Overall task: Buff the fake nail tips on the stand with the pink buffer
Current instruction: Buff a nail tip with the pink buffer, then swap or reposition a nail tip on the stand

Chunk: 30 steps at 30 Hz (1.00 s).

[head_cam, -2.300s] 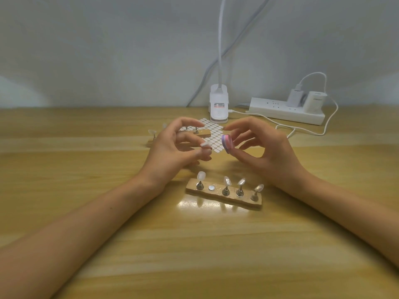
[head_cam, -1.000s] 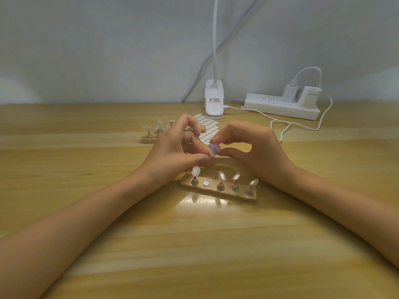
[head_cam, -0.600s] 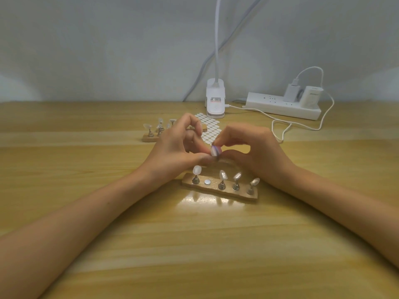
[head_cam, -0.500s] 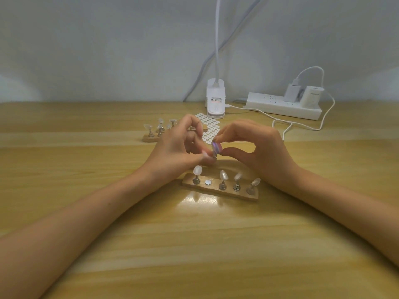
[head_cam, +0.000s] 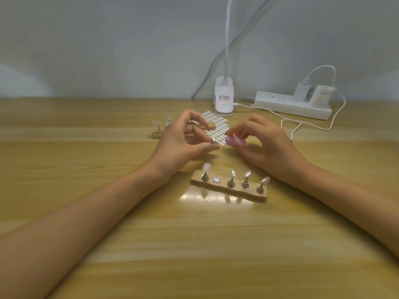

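Beyond the stand, the left hand pinches a small peg, probably carrying a nail tip. The right hand pinches the pink buffer just beside it. The buffing step is under way; next, the buffer needs to meet that tip.

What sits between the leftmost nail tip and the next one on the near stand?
In the head view, only a bare round metal disc on the near stand, between the leftmost tip and the next tip.
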Each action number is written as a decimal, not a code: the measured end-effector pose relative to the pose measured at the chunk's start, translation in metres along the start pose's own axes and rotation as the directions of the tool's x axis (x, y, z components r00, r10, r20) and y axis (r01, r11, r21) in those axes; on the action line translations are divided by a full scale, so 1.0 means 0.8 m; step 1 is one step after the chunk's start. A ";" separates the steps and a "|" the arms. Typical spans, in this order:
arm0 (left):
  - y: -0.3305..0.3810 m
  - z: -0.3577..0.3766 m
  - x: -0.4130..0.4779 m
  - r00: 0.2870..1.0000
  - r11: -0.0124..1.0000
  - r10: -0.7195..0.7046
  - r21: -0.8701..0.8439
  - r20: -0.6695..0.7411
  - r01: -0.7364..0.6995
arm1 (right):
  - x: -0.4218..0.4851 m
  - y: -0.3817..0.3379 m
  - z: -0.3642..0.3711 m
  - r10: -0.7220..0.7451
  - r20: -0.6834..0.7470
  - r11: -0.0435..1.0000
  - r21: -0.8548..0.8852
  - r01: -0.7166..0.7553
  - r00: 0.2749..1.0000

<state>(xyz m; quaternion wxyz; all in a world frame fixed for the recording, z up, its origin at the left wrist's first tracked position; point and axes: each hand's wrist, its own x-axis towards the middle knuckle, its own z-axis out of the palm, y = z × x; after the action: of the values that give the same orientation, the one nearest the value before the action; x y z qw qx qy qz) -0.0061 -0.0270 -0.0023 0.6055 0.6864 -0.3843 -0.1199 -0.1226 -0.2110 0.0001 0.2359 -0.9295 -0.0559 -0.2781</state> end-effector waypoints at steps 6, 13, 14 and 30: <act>0.002 -0.005 -0.001 0.987 0.997 0.011 -0.076 -0.159 -0.023 | 0.005 -0.013 -0.012 -0.125 0.064 0.992 0.014 0.124 0.990; 0.011 -0.023 -0.015 0.990 0.992 -0.051 0.125 0.129 0.035 | -0.003 -0.027 -0.009 -0.158 0.361 0.967 0.246 0.070 0.919; 0.013 -0.026 -0.014 0.979 0.987 -0.048 0.162 0.199 0.016 | -0.003 -0.031 -0.008 -0.168 0.357 0.968 0.236 0.085 0.919; 0.009 -0.042 -0.007 0.973 0.996 -0.080 0.061 0.218 0.068 | 0.001 -0.040 0.018 -0.049 0.220 0.996 0.080 0.032 0.974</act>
<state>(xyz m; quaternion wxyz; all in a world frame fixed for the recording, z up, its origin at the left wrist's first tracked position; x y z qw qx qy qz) 0.0082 0.0018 0.0102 0.5358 0.6986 -0.4264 -0.2075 -0.1223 -0.1756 0.0030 0.2577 -0.9437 -0.1115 -0.1751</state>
